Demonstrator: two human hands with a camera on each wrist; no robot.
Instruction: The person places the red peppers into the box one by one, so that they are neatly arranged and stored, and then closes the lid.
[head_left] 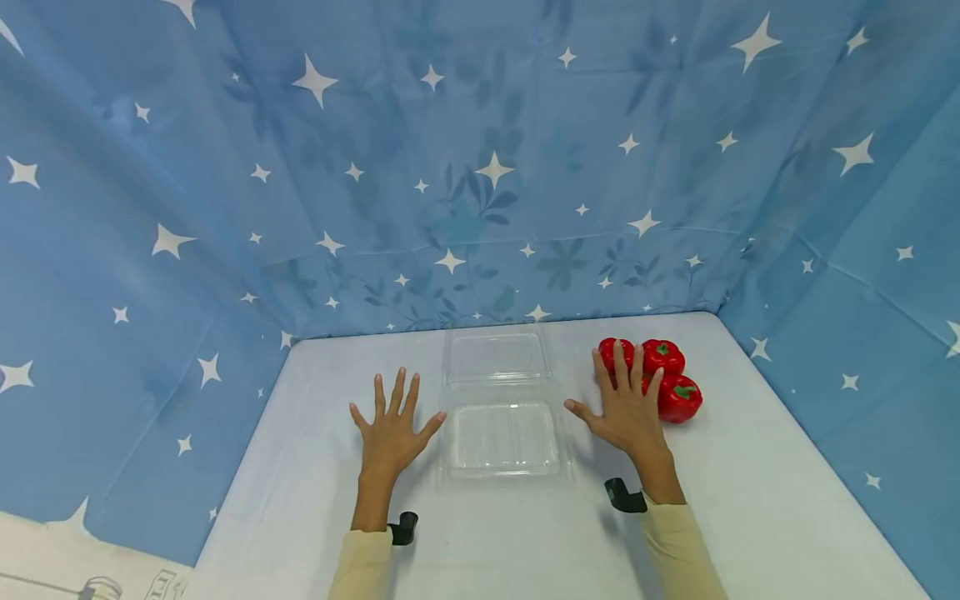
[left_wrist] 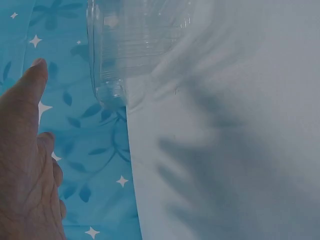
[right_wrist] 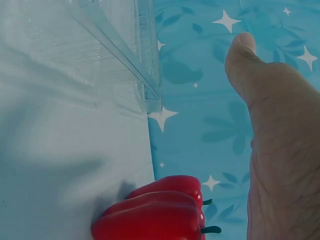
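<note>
A clear plastic clamshell container (head_left: 505, 439) lies unfolded in the middle of the white table, its lid (head_left: 497, 357) laid back toward the curtain. My left hand (head_left: 390, 442) hovers to its left, fingers spread and holding nothing. On the other side my right hand (head_left: 628, 412) is spread over the table with no thing in its grasp. It partly covers a cluster of several red bell peppers (head_left: 679, 400) in the head view. Two peppers with green stems (right_wrist: 150, 217) show at the bottom of the right wrist view. The container's edge (left_wrist: 107, 60) appears in the left wrist view.
A blue curtain with white stars (head_left: 480, 167) hangs behind the table (head_left: 517, 542) and along both sides. Black wrist mounts (head_left: 403, 528) sit on both forearms. A pale printed cloth (head_left: 82, 558) shows at the lower left.
</note>
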